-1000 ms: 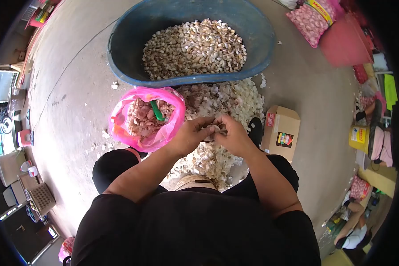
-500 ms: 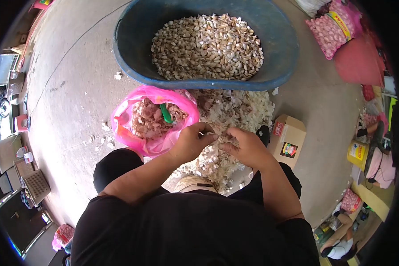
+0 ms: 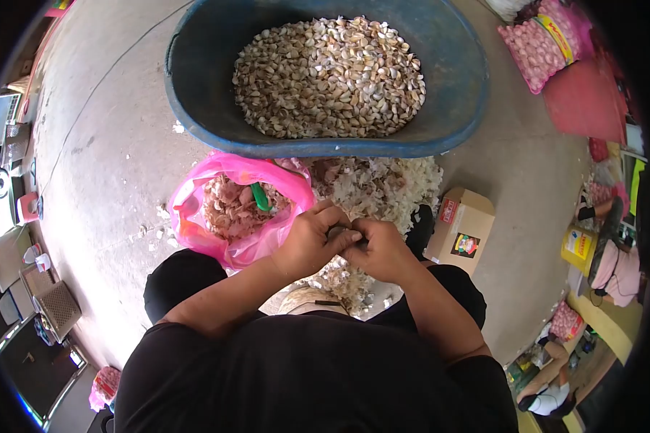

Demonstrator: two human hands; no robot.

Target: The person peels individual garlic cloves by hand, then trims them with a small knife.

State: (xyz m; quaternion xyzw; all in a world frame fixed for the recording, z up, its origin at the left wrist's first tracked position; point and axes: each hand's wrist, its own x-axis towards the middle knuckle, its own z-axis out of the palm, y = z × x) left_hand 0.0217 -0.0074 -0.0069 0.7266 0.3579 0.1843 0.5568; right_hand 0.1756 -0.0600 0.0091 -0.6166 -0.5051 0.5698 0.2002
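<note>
My left hand [image 3: 312, 239] and my right hand [image 3: 377, 249] meet over a heap of papery garlic skins [image 3: 408, 182] between my knees. Both are closed, fingertips pressed together; whatever they pinch is hidden. Left of my left hand stands a pink plastic bag [image 3: 188, 198], its mouth open, filled with reddish garlic skins and pieces. A green handle-like object [image 3: 260, 196] sticks up out of it. Beyond the hands is a large blue tub [image 3: 455, 94] holding many loose garlic cloves [image 3: 332, 79].
A cardboard box [image 3: 477, 220] stands on the floor to the right of my right hand. Mesh sacks of garlic [image 3: 534, 50] lie at the far right, with a yellow container [image 3: 578, 245] nearer. Another person [image 3: 552, 400] is at the lower right edge. Woven baskets [image 3: 58, 307] stand at left.
My hands have drawn closer together, and their fingers have curled in tighter. The view has shifted slightly, so the tub and bag appear a little lower and further left.
</note>
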